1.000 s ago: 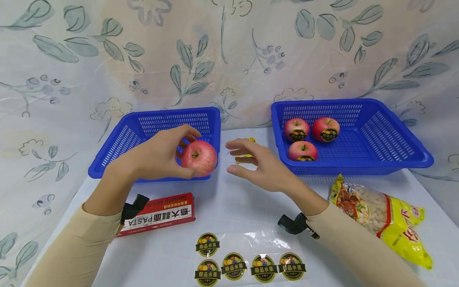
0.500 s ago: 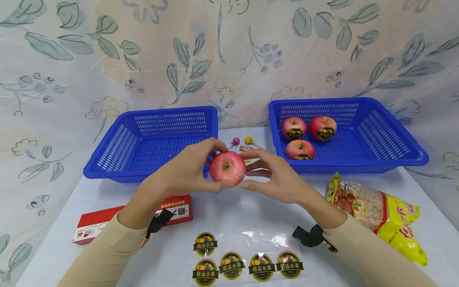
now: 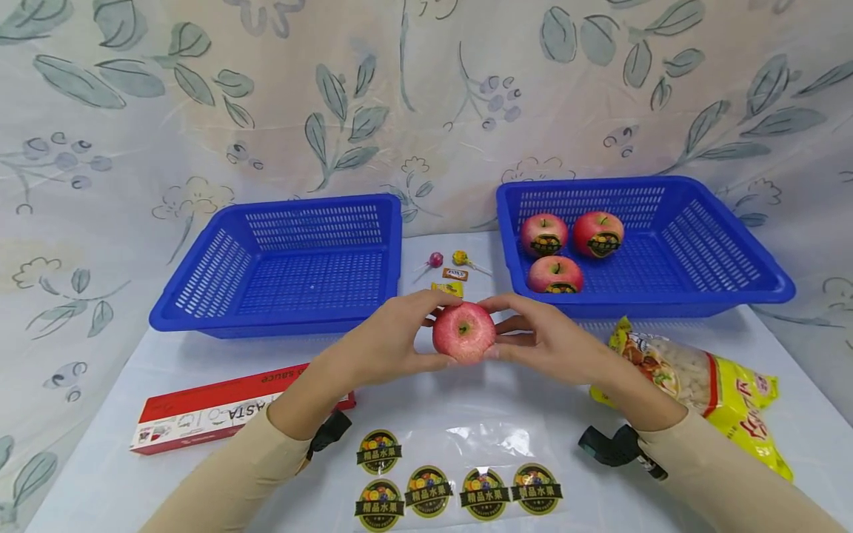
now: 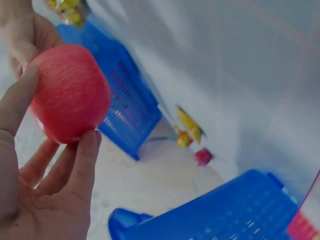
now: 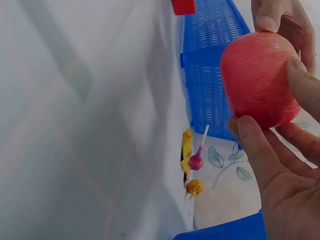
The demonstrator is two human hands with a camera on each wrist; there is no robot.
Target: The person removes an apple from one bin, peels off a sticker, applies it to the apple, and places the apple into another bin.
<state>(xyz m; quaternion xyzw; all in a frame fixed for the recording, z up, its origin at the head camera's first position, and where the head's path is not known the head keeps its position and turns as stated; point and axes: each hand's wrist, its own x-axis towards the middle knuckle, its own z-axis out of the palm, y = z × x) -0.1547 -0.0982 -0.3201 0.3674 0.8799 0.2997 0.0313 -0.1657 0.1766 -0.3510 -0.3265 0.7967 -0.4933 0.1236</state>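
Note:
A red apple (image 3: 463,332) with no sticker hangs above the table's middle, held from both sides. My left hand (image 3: 393,337) grips its left side and my right hand (image 3: 540,337) grips its right side. In the left wrist view the apple (image 4: 70,92) sits between my thumb and fingers (image 4: 82,160). The right wrist view shows the apple (image 5: 260,80) against my fingers (image 5: 252,150). A clear sheet of round fruit stickers (image 3: 460,488) lies on the table just in front of the hands. The left blue basket (image 3: 293,263) holds nothing. The right blue basket (image 3: 706,252) holds three stickered apples (image 3: 556,275).
A red pasta box (image 3: 206,414) lies at the front left. A yellow noodle bag (image 3: 706,385) lies at the right. Two lollipops (image 3: 435,260) and small sweets (image 3: 448,289) lie between the baskets. A leaf-print cloth hangs behind.
My left hand carried the apple from over the left basket's corner to the middle and lower. My right hand closed in and took hold of its right side.

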